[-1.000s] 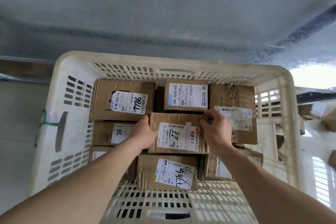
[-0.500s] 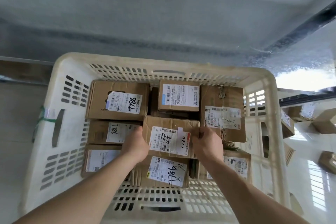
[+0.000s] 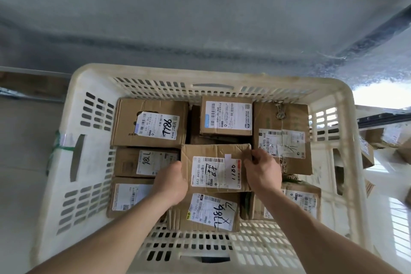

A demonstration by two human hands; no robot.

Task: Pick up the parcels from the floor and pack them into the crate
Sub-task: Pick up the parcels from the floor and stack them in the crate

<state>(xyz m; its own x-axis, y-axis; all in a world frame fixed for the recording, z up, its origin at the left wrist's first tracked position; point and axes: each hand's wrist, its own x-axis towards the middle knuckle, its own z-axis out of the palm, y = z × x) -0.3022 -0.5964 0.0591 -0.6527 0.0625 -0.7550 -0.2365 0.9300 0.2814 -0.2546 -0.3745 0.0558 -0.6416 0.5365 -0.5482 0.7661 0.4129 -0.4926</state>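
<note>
Parcels are filling the crate (image 3: pixel 66 151), and I am taking the middle parcel (image 3: pixel 216 168) as landmark. My left hand (image 3: pixel 170 184) is clasping its left edge, my right hand (image 3: pixel 262 170) is pinching its right corner, likely seating it level on the boxes beneath. Right of it, outside the crate, more parcels (image 3: pixel 375 138) are waiting.

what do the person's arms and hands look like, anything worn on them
Both forearms are bare as far as the frame shows, with no sleeves in view. The left hand and the right hand wear no gloves. No watch, bracelet or ring shows on the visible parts; the left hand's fingers are mostly hidden, so a ring there cannot be ruled out.
</note>
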